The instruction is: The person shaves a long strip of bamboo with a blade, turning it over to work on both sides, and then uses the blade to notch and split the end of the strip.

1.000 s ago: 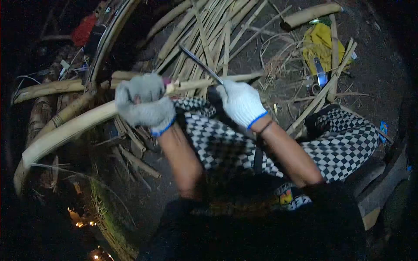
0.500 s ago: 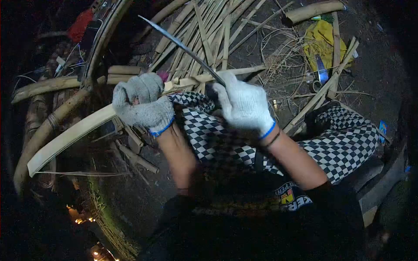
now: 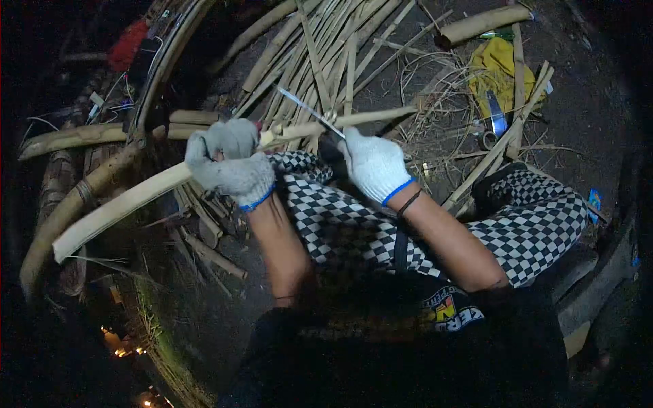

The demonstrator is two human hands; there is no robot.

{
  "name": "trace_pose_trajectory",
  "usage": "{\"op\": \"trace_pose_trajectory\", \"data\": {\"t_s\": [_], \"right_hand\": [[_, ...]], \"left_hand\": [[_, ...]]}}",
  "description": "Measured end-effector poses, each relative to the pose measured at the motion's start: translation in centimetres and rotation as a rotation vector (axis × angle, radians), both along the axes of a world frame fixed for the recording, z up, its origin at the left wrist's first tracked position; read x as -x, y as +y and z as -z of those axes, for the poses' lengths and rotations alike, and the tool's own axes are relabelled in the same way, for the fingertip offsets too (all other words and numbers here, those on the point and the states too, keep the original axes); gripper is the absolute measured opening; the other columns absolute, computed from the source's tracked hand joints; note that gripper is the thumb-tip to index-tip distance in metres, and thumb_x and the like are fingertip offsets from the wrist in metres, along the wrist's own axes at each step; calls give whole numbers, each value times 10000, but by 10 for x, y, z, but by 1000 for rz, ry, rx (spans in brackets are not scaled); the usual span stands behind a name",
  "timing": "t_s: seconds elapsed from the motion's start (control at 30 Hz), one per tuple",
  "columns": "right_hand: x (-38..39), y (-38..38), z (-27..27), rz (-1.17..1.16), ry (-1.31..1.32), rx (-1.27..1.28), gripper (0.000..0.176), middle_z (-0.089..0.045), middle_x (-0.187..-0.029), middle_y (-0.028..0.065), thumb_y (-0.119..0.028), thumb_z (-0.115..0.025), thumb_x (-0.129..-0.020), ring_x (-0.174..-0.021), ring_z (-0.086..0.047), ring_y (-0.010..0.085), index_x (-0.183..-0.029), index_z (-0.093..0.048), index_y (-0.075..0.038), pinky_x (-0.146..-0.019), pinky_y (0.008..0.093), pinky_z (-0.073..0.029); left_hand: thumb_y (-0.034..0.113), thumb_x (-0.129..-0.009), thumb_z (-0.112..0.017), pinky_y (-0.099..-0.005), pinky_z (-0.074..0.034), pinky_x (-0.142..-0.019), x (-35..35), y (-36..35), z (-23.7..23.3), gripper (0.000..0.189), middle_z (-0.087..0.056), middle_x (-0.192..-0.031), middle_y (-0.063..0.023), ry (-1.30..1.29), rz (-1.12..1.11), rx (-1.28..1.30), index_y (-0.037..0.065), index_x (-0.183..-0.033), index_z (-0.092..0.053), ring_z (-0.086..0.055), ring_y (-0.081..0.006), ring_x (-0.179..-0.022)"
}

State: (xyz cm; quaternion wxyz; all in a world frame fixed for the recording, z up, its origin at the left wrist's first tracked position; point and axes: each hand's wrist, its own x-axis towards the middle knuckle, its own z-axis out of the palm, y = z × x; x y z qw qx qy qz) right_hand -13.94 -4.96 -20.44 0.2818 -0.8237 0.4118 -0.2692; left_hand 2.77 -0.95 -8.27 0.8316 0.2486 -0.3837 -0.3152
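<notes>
A grey knit work glove covers my left hand (image 3: pixel 235 163), whose fingers wrap round a long pale bamboo strip (image 3: pixel 122 207). The strip bows down to the lower left, and a thin fibre trails from its end. On the other side of the fist, bamboo extends to the right above my knees. My right hand (image 3: pixel 376 166), in a white glove with a blue cuff, grips a long-bladed knife (image 3: pixel 309 110). Its blade slants up and left over the bamboo, and the handle is mostly hidden by the fingers. My checkered trousers (image 3: pixel 340 217) lie beneath both hands.
Split bamboo strips (image 3: pixel 326 54) are heaped ahead, beside curly shavings (image 3: pixel 439 88). To the right lie a yellow cloth (image 3: pixel 495 68), a roll of tape (image 3: pixel 487 140) and a thick bamboo piece (image 3: pixel 486 24). Curved poles (image 3: pixel 102 177) stand left; small flames (image 3: pixel 122 351) glow at lower left.
The knife's blade has swung, its tip now lower and farther right, and looks shorter in view. My right hand has shifted slightly left. My left hand and the strip have moved a little right.
</notes>
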Motion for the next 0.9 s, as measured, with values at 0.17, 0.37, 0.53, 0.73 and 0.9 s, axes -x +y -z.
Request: {"op": "trace_pose_trajectory", "data": {"t_s": [0.17, 0.37, 0.53, 0.73, 0.9], "right_hand": [[7, 7, -1, 14, -19, -55, 164, -599, -652, 197, -249, -474, -926, -614, -606, 405, -972, -496, -92, -540, 517, -464], [16, 11, -12, 62, -108, -141, 198, -594, -630, 224, -259, -472, -932, -621, -608, 419, -948, -509, -65, -563, 525, -475], [22, 12, -23, 37, -101, -152, 198, -601, -633, 213, -246, -471, -927, -628, -615, 412, -935, -508, -51, -569, 523, -478], [24, 25, -59, -11, -254, 43, 199, -622, -665, 176, -217, -435, -928, -610, -628, 378, -942, -463, -21, -516, 492, -487], [15, 5, 2, 65, 45, -50, 166, -588, -641, 190, -203, -486, -918, -605, -609, 384, -955, -492, -42, -527, 488, -472]], "left_hand": [[232, -911, -405, -306, -199, -402, 23, -7, -17, 369, -265, -434, 3, -105, -71, -46, 168, -565, -294, -184, -117, -358], [265, -906, -453, -298, -225, -447, 43, -11, -49, 326, -289, -501, 17, -126, -27, -91, 145, -619, -357, -234, -111, -425], [299, -916, -510, -282, -239, -418, 37, -1, -83, 301, -339, -531, 8, -166, 110, 81, 116, -698, -412, -271, -114, -431], [412, -980, -399, -267, -203, -344, 45, -2, -80, 460, -249, -452, 24, -296, -127, -2, 188, -583, -329, -213, -108, -350], [411, -980, -401, -272, -178, -343, 37, -2, -72, 453, -244, -459, 24, -304, -102, 64, 198, -586, -331, -203, -107, -350]]}}
